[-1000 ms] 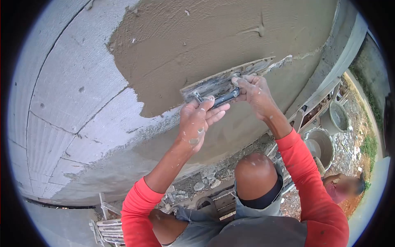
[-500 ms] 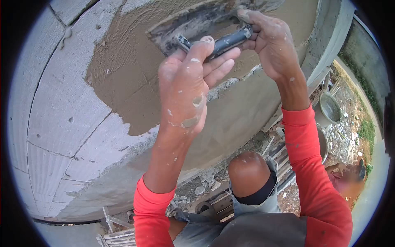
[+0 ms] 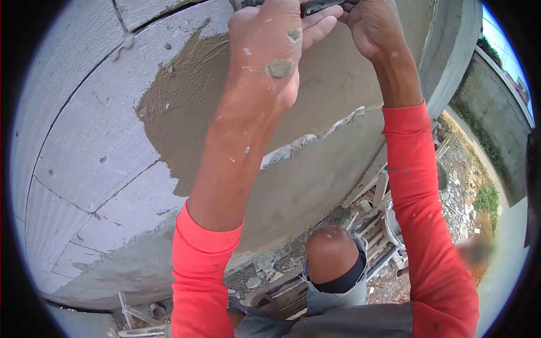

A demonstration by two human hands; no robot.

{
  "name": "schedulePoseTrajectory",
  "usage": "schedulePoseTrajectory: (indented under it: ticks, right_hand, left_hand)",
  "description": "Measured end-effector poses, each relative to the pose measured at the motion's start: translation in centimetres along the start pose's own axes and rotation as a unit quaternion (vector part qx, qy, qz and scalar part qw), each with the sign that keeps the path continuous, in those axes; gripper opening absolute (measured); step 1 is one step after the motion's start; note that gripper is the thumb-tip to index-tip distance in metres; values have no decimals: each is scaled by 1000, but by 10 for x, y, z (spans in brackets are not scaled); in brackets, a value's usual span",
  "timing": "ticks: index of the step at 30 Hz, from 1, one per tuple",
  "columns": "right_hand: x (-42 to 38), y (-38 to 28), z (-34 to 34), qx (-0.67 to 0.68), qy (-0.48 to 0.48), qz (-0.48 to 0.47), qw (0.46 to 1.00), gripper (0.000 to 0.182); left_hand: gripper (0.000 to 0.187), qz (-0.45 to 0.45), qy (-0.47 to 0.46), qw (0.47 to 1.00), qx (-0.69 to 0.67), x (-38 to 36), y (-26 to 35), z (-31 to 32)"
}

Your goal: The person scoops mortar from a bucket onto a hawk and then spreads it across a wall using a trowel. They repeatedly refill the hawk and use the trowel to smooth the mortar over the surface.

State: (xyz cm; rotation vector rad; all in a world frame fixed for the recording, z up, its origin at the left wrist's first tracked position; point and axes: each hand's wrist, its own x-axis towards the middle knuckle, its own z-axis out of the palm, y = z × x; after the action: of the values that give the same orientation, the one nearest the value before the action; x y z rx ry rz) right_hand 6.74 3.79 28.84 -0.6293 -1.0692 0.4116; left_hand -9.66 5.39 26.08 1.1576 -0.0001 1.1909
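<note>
At the top edge of the view, my left hand [image 3: 267, 42] is around the dark handle of a plastering trowel [image 3: 319, 5], with some fingers stretched along it. Grey mortar is smeared on the back of this hand. My right hand [image 3: 372, 28] grips the handle's other end. Most of the trowel, including its blade, is cut off by the frame. Below and behind my hands lies wet brown-grey mortar [image 3: 186, 118], spread over the wall of pale blocks [image 3: 96, 141]. A rough, broken ridge [image 3: 307, 141] separates it from smoother grey plaster [image 3: 304, 191] lower down.
Beneath me are wooden slats [image 3: 287, 290] and rubble [image 3: 256, 279] along the wall's foot. A bucket [image 3: 393, 217] stands beside my right arm. A blurred person [image 3: 474, 250] is at the lower right. A concrete column [image 3: 453, 50] edges the wall at right.
Both hands and the trowel have moved up in view, taking the trowel's blade out of frame. The camera's view has shifted a little. Both hands keep hold of the trowel.
</note>
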Motion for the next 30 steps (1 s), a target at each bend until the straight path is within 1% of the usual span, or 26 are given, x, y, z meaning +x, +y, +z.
schedulePoseTrajectory:
  ticks: [1, 2, 3, 4, 6, 7, 8, 9, 10, 11, 12, 13, 14, 16, 17, 18, 20, 22, 23, 24, 25, 27, 28, 29, 30]
  right_hand:
    - [3, -6, 12, 15, -18, -23, 999, 24]
    - [-7, -5, 21, 61, -16, -4, 998, 26]
    - [-29, -5, 28, 106, -18, 14, 994, 29]
    - [-49, -4, 34, 152, -22, 33, 988, 32]
    - [-82, 5, 32, 167, -51, 14, 985, 30]
    - [-92, 7, 30, 174, -62, 4, 983, 29]
    - [-97, 6, 27, 78, -57, -25, 995, 27]
    - [-100, 2, 22, -24, -53, -54, 997, 24]
    - [-102, -3, 23, -130, -49, -83, 987, 21]
    - [-102, -5, 34, -263, -31, -116, 957, 23]
    - [-99, -3, 42, -353, -79, -182, 914, 24]
    - [-94, 4, 47, -437, -125, -245, 856, 24]
    - [-89, 10, 53, -513, -167, -305, 785, 25]
    - [-74, 21, 73, -554, -201, -368, 719, 28]
    - [-68, 27, 83, -572, -218, -397, 684, 30]
    - [-66, 32, 94, -584, -220, -388, 679, 30]
    - [-68, 40, 114, -605, -224, -368, 669, 32]
    - [-103, 59, 107, -629, -300, -319, 642, 33]
    - [-125, 71, 100, -637, -336, -297, 627, 34]
    - [-146, 84, 85, -642, -378, -283, 604, 31]
    - [-162, 96, 71, -645, -419, -270, 579, 29]
    - [-178, 123, 52, -602, -382, -347, 610, 25]
    - [-177, 128, 48, -578, -364, -384, 621, 23]
    - [-169, 128, 55, -586, -329, -406, 619, 25]
    - [-161, 125, 65, -584, -283, -417, 636, 24]
  left_hand:
    - [27, 33, -9, 999, -18, -5, 5, 5]
    - [26, 70, -18, 997, -34, -13, 9, 7]
    - [33, 29, -20, 998, -53, -24, 7, 4]
    - [37, -5, 3, 999, -38, -39, 3, 1]
    - [45, -82, 52, 995, -9, -76, -8, -15]
    - [51, -118, 19, 987, 104, -94, -19, -36]
    - [54, -158, -42, 969, 187, -111, -19, -56]
    - [57, -187, -111, 938, 269, -128, -19, -75]
    - [56, -213, -204, 901, 318, -141, -5, -96]
    - [52, -249, -287, 863, 333, -144, 11, -114]
    - [49, -281, -368, 816, 347, -145, 28, -131]
    - [47, -304, -376, 802, 352, -147, 53, -137]
    - [44, -328, -384, 786, 357, -149, 85, -139]
    - [45, -272, -367, 822, 339, -152, 134, -153]
    - [46, -177, -344, 867, 315, -157, 148, -167]
    - [48, -83, -315, 901, 286, -164, 161, -182]
    - [48, 43, -200, 929, 308, -182, 190, -201]
    - [52, 91, -111, 928, 344, -203, 215, -240]
    - [52, 114, -57, 917, 378, -211, 226, -253]
    - [52, 132, -4, 902, 411, -218, 235, -261]
    - [52, 156, 37, 900, 406, -224, 239, -265]
    - [51, 211, 116, 888, 391, -229, 245, -273]
    - [50, 221, 130, 893, 371, -231, 247, -278]
    - [49, 228, 143, 897, 350, -231, 248, -282]
    - [49, 230, 155, 902, 331, -231, 248, -285]
